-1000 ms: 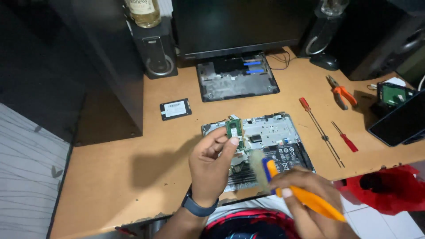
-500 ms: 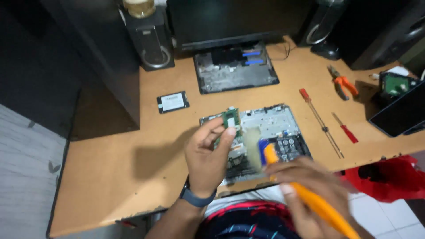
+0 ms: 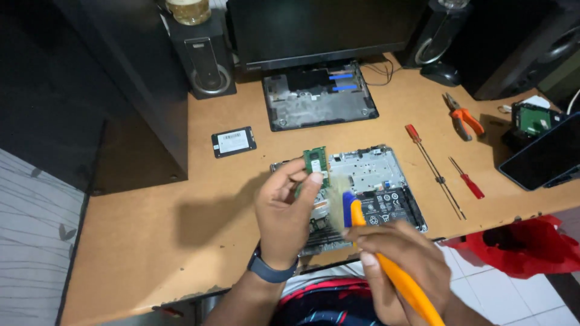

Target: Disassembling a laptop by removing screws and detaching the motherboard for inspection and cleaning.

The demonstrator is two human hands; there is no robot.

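My left hand (image 3: 284, 208) pinches a small green memory module (image 3: 315, 165) upright between thumb and fingers, above an opened laptop base (image 3: 377, 175) lying on the wooden desk (image 3: 199, 205). My right hand (image 3: 399, 259) grips an orange-handled brush (image 3: 386, 259) with a blue collar. Its pale bristles point up, just right of the module and close to my left fingertips. A dark watch band sits on my left wrist.
A removed dark laptop bottom cover (image 3: 317, 96) lies behind, below a monitor. A black flat drive (image 3: 234, 142) lies left. Two red-handled screwdrivers (image 3: 432, 163) and orange pliers (image 3: 464, 118) lie right. Speakers, a phone and a red cloth surround the desk edges.
The brush has risen toward the memory module, its bristles now beside it. My left hand holds the module in about the same place; the camera has shifted slightly.
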